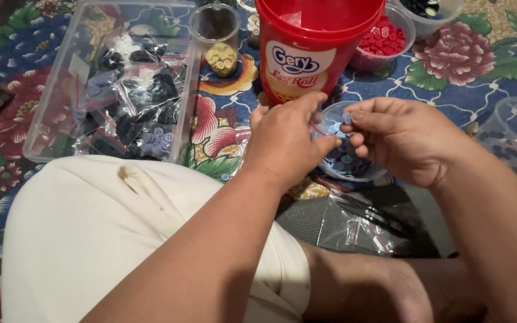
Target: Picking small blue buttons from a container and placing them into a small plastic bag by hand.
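Above a clear plastic bowl (363,170), right hand (405,140) pinches round blue button (347,118)

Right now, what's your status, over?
Right hand pinching a small blue-grey button. Left hand over clear bowl of buttons. Red bucket stands behind.

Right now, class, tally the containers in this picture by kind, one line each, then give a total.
Red bucket: 1
Clear rectangular box of bagged buttons: 1
Clear round tubs: 5, holding cream, red, dark, blue-grey and dark blue buttons
Total: 7
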